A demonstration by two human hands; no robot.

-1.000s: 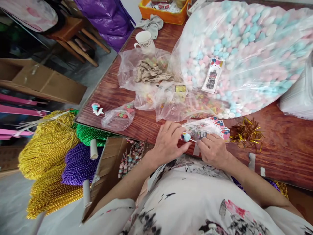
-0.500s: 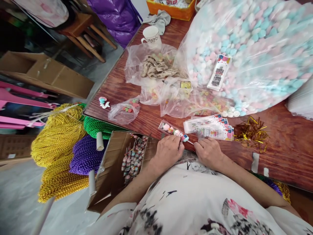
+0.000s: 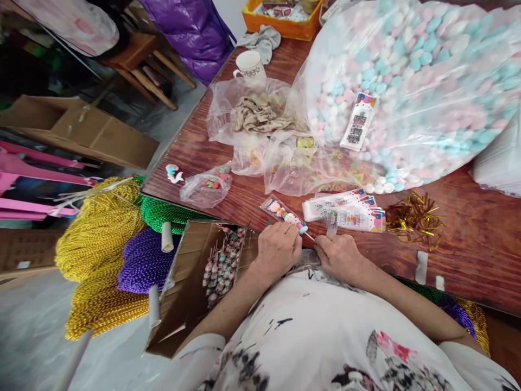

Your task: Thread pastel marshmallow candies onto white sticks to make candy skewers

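A candy skewer [image 3: 286,215] of pink, white and blue pieces lies slanted in a clear sleeve at the table's near edge, its white stick pointing toward me. My left hand [image 3: 279,245] is closed, with its fingers on the sleeve's lower edge beside the blue piece. The tip of the stick meets the fingers of my right hand [image 3: 338,252], which are pinched around it. Just beyond the right hand are fanned printed bags [image 3: 345,210] and a pile of gold twist ties [image 3: 415,218].
A large clear bag of pastel candies [image 3: 407,98] fills the back right. Smaller plastic bags [image 3: 293,174], a rag [image 3: 260,115] and a mug [image 3: 249,68] stand left of it. Below the table's left edge, a cardboard box [image 3: 183,282] holds several wrapped skewers, beside bead strands [image 3: 101,217].
My right hand has shifted slightly left, closer to my left hand. The candy skewer and left hand have moved slightly left in view, along with the scene.
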